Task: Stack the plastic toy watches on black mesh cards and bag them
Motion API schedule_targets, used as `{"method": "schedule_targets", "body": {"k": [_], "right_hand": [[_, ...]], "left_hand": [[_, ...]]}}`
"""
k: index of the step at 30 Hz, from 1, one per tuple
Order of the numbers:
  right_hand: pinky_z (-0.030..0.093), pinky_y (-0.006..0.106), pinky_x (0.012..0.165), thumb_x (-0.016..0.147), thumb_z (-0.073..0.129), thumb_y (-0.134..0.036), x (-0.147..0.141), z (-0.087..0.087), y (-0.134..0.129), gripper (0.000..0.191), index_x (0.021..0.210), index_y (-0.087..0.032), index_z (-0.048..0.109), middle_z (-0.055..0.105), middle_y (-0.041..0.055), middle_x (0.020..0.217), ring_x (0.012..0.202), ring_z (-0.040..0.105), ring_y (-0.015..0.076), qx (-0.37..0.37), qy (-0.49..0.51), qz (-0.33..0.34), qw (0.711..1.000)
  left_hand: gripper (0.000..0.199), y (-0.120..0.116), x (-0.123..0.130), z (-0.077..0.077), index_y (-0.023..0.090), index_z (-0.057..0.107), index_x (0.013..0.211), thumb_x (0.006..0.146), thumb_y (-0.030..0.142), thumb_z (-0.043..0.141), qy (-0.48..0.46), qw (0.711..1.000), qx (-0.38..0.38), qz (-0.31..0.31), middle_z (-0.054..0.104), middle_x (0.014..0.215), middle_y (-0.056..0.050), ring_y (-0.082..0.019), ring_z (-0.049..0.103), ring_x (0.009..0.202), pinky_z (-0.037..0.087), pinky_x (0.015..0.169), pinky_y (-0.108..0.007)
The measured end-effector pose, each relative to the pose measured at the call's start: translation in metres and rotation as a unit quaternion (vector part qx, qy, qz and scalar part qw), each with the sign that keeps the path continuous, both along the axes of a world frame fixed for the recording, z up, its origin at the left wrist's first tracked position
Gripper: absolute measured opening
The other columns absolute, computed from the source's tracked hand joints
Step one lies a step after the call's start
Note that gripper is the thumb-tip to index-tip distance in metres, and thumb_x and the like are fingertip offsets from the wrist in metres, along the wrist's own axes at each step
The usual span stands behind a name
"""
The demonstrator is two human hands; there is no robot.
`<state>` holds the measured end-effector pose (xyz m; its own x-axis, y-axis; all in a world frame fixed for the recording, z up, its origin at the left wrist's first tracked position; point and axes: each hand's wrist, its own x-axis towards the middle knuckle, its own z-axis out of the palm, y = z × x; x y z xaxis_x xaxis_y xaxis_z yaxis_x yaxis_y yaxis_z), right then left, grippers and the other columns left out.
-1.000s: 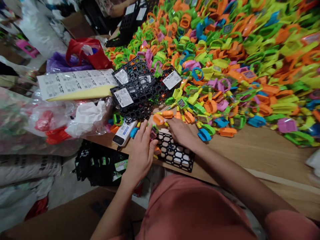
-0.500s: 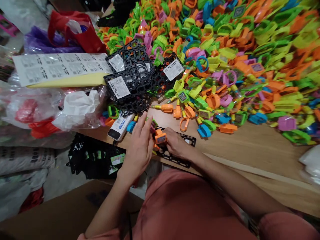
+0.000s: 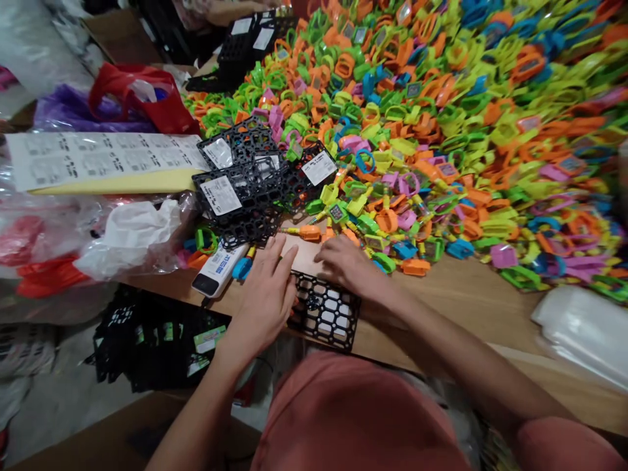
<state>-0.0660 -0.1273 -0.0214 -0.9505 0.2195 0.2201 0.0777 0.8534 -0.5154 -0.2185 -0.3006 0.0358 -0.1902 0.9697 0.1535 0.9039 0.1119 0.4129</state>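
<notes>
I read a rectangular black perforated plastic grid (image 3: 326, 314) lying flat at the near edge of the wooden surface (image 3: 466, 307), its long axis running across my view. The left hand (image 3: 265, 294) sits just beside it, grip spread. The right hand (image 3: 350, 261) sits beyond its far edge, grip open, pinching nothing.

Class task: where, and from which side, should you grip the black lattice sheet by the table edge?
Grip its near edge, from the person's side, thumb above, fingers through the holes: the black lattice sheet lies flat at the edge of the wooden table, and the left hand and right hand leave that edge uncovered.
</notes>
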Motion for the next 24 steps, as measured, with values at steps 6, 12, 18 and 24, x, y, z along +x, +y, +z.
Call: {"method": "schedule_targets", "body": {"k": [6, 12, 18, 24], "right_hand": [[0.040, 0.044, 0.089, 0.093, 0.054, -0.008, 0.017, 0.004, 0.034, 0.022, 0.095, -0.017, 0.074, 0.060, 0.0155, 0.103, 0.102, 0.048, 0.0325, 0.146, -0.114, -0.073, 0.980], [0.045, 0.037, 0.090, 0.097, 0.056, -0.019, 0.008, -0.005, 0.006, 0.018, 0.112, -0.018, 0.066, 0.065, 0.0116, 0.110, 0.102, 0.056, 0.0262, -0.093, 0.026, -0.010, 0.995], [0.050, 0.032, 0.086, 0.093, 0.053, -0.020, -0.016, -0.024, -0.039, 0.017, 0.107, -0.019, 0.063, 0.069, 0.0034, 0.099, 0.094, 0.063, 0.0212, -0.390, 0.089, -0.017, 0.916], [0.049, 0.029, 0.075, 0.089, 0.046, -0.010, -0.018, -0.043, -0.054, 0.016, 0.096, -0.020, 0.057, 0.064, 0.0029, 0.086, 0.079, 0.060, 0.0191, -0.311, 0.114, -0.032, 0.943]], "left_hand": [[0.049, -0.004, -0.002, 0.000, 0.022, 0.041, 0.155, 0.107, 0.030, 0.037, -0.043, 0.999, 0.013, 0.021, 0.028, 0.171, -0.013, -0.026, 0.026, 0.159, 0.029, 0.129, -0.053], [0.050, -0.002, -0.003, 0.000, 0.014, 0.040, 0.155, 0.106, 0.023, 0.034, -0.057, 0.998, 0.016, 0.032, 0.032, 0.169, -0.016, -0.023, 0.027, 0.158, 0.029, 0.129, -0.048], [0.056, 0.000, -0.003, 0.001, 0.013, 0.037, 0.157, 0.101, 0.014, 0.032, -0.049, 0.999, 0.004, 0.018, 0.037, 0.166, -0.016, -0.024, 0.029, 0.157, 0.028, 0.130, -0.051], [0.055, -0.003, -0.002, 0.002, 0.011, 0.036, 0.157, 0.103, 0.016, 0.030, -0.057, 0.998, -0.002, 0.013, 0.037, 0.166, -0.018, -0.024, 0.028, 0.158, 0.028, 0.129, -0.051]]}}
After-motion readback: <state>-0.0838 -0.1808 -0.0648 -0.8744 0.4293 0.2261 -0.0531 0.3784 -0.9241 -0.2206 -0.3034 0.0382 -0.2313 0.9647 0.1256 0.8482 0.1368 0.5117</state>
